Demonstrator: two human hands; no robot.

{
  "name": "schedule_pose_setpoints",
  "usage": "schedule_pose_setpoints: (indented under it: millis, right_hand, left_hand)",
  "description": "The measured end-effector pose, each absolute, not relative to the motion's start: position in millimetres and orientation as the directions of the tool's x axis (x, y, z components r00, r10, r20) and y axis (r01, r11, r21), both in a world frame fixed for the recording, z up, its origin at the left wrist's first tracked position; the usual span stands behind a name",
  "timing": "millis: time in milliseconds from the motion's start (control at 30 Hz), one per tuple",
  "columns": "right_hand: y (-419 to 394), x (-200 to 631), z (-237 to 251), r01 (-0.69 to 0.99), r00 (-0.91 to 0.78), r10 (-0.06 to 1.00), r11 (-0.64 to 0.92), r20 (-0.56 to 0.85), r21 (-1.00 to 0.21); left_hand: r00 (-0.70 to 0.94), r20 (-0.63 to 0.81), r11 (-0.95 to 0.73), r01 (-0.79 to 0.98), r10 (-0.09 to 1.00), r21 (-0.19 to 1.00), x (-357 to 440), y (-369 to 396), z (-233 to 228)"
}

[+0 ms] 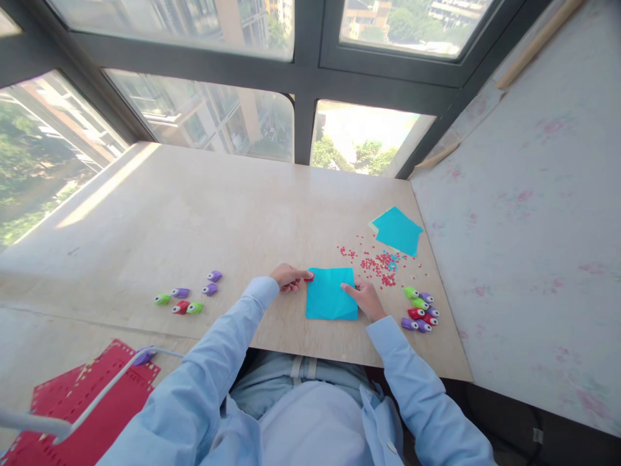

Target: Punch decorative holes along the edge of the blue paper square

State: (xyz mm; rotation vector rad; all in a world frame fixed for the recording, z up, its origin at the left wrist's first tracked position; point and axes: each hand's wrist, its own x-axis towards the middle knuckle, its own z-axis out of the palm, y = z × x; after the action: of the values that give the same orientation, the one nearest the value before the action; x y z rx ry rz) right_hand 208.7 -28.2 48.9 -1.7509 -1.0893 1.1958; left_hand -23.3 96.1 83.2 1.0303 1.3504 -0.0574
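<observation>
I have the blue sheet (pixel 330 303) near the table's front edge, just ahead of the person's lap. The left hand (pixel 290 277) grips a red punch (pixel 309 277) at the sheet's top left corner, one digit laid on it and the others curled. The right hand (pixel 367 300) pinches the sheet's right edge, thumb on top. My widest room runs ahead and to the left, over the table (pixel 233 200) toward the window; on the right the table ends at the wall (pixel 538 226).

What would block me lies mostly right: red and blue confetti (pixel 377 265) scattered just past the right hand, the spare paper (pixel 398 232) behind it, and a tight group of right punches (pixel 416 313) in green, purple and red near the table's right edge. The left punches (pixel 180 308) sit well apart from the left hand. At lower left, a white tube (pixel 107 391) passes over punched red paper (pixel 92 395).

The table is pale wood, with a sunlit strip (pixel 109 184) at far left. Dark frames (pixel 305 90) divide the window, trees and buildings show outside, and faint pink flowers pattern the wall.
</observation>
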Motion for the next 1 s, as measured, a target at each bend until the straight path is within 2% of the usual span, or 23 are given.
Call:
schedule_pose_setpoints:
  millis: [267,1000]
  right_hand:
    - [-30.2,208.8,46.6,0.242,0.219,0.919,-0.375,-0.327,-0.895]
    - [-31.4,208.3,46.7,0.234,0.237,0.916,-0.377,-0.323,-0.896]
  left_hand:
    - [0.284,-0.772,0.58,0.527,0.568,0.621,-22.8,95.7,85.8]
    - [0.286,-0.801,0.676,0.43,0.526,0.598,-16.8,97.0,81.1]
